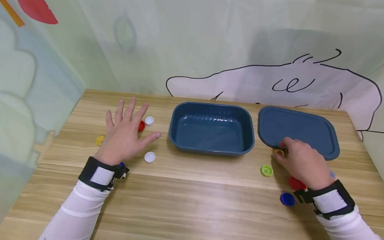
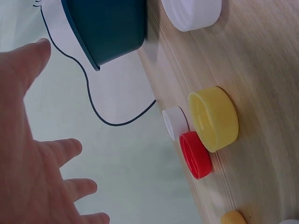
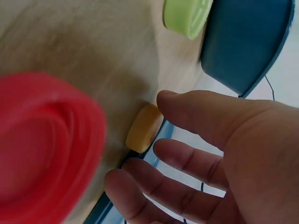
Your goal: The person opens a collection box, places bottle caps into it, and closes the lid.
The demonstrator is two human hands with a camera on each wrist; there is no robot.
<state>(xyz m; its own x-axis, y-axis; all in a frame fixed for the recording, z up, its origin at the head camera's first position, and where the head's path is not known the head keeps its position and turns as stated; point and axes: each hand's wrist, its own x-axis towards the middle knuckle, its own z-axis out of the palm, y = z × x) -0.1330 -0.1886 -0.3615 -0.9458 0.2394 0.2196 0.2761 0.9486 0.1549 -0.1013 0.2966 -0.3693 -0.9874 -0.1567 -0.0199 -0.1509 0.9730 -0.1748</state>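
Note:
My left hand (image 1: pixel 121 134) is spread flat above the table's left side, fingers apart and holding nothing. Around it lie a red bottle cap (image 1: pixel 141 126), white caps (image 1: pixel 149 157) and a yellow cap (image 1: pixel 100 140); a blue cap (image 1: pixel 121 164) is mostly hidden by the wrist. Another yellow cap (image 2: pixel 215 119) shows in the left wrist view. Over on the right, my right hand (image 1: pixel 303 161) reaches down with bent fingers round an orange-yellow cap (image 3: pixel 145 128) beside the lid. Its thumb is at the cap's edge; a gap separates thumb and index finger, with no firm pinch visible.
A dark blue rectangular container (image 1: pixel 210 150) stands at the back middle, its matching lid (image 1: pixel 294 126) lying to its right. A green cap (image 1: pixel 266 171), red cap (image 1: pixel 297 183), blue cap (image 1: pixel 287 199) and pale purple cap (image 1: pixel 332 174) lie near the right hand. A printed curtain hangs behind.

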